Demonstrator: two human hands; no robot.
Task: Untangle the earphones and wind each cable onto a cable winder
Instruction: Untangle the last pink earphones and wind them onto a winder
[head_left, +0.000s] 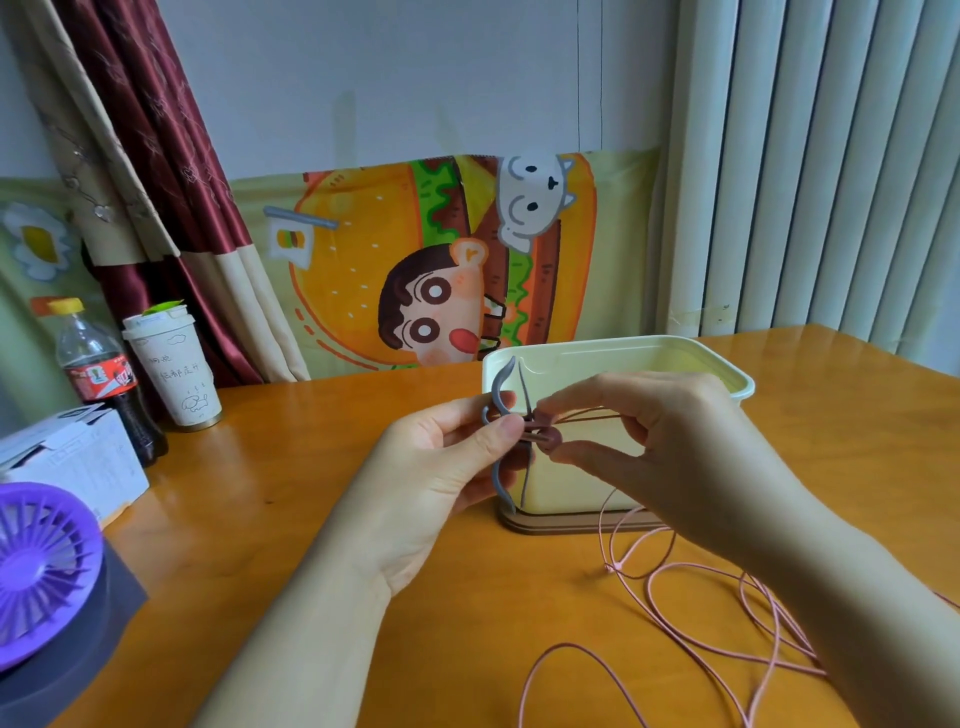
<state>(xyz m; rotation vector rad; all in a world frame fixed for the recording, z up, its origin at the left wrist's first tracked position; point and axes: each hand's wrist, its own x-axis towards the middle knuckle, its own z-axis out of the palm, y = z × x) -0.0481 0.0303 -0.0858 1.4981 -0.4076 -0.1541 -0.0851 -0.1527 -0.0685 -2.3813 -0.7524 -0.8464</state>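
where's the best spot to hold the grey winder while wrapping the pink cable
Pinch the grey winder at its narrow middle, coming from its left, as the left hand does. Its curved arms stick out above and below, so that leaves them free, and the right hand can feed the pink cable in from the other side.

Handwritten characters on the paper cup, none clearly legible.
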